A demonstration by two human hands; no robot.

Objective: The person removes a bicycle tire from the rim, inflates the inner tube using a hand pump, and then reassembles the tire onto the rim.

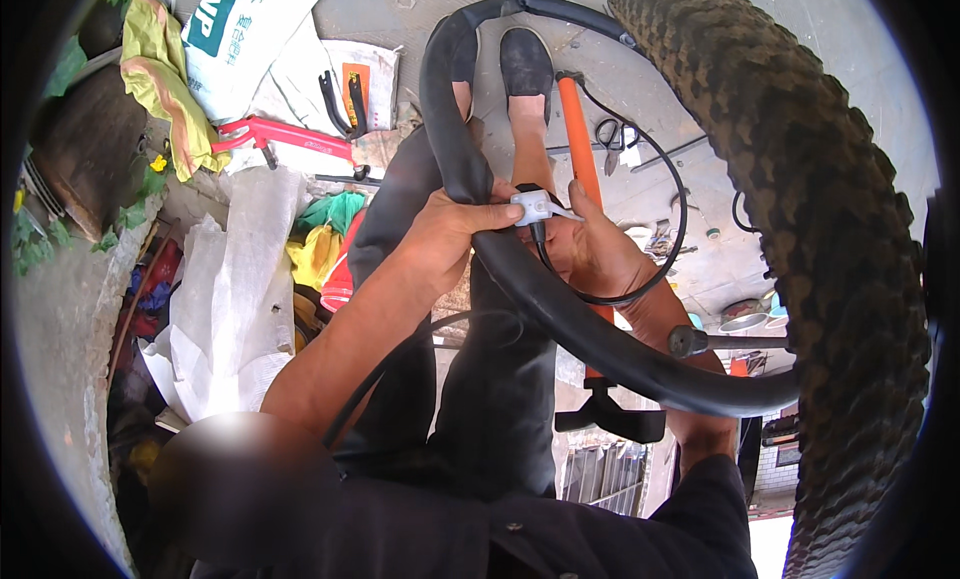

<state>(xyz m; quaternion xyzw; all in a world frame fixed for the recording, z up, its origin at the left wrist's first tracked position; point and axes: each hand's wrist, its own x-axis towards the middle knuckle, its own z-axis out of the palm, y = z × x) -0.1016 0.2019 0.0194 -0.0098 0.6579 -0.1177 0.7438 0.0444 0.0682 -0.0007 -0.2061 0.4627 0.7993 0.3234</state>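
A black inner tube (570, 331), rounded out, loops in front of me and runs to the tyre at the right. My left hand (455, 229) grips the tube, its thumb pressed against a grey-white pump head (531, 208). The pump head sits at the tube's inner side with its small lever sticking out to the right. Around the lever side closes my right hand (597, 247), thumb raised and fingers partly hidden behind the pump head. The valve is out of sight. From the head a thin black hose (684, 201) curves round to an orange floor pump (580, 144).
A knobbly, muddy tyre (850, 229) fills the right side. The pump's black handle (612, 415) lies near my right forearm. On the ground are scissors (612, 134), a red frame-like part (285, 137), white sacks (245, 54) and a yellow sack (165, 89).
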